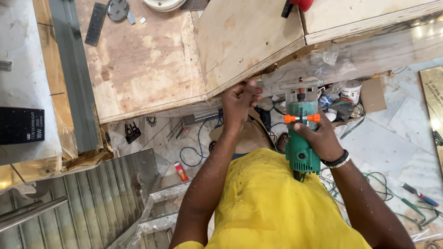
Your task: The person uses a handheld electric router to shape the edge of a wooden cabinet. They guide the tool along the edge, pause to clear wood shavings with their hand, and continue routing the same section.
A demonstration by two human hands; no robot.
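My right hand (323, 140) grips a green hand-held trimmer router (301, 133) with orange knobs, its clear base pressed up against the edge of a plywood panel (240, 41). My left hand (237, 103) has its fingers closed on the panel's lower edge, just left of the router base. A black and white bracelet sits on my right wrist. The router's bit is hidden behind the base. I wear a yellow shirt dusted with sawdust.
A second plywood board (138, 60) lies to the left with small metal parts on it. Below are a metal ladder (157, 216), blue and green cables (194, 147), a white tin (351, 91), a chisel (420, 194), a black box (20, 125) and marble floor.
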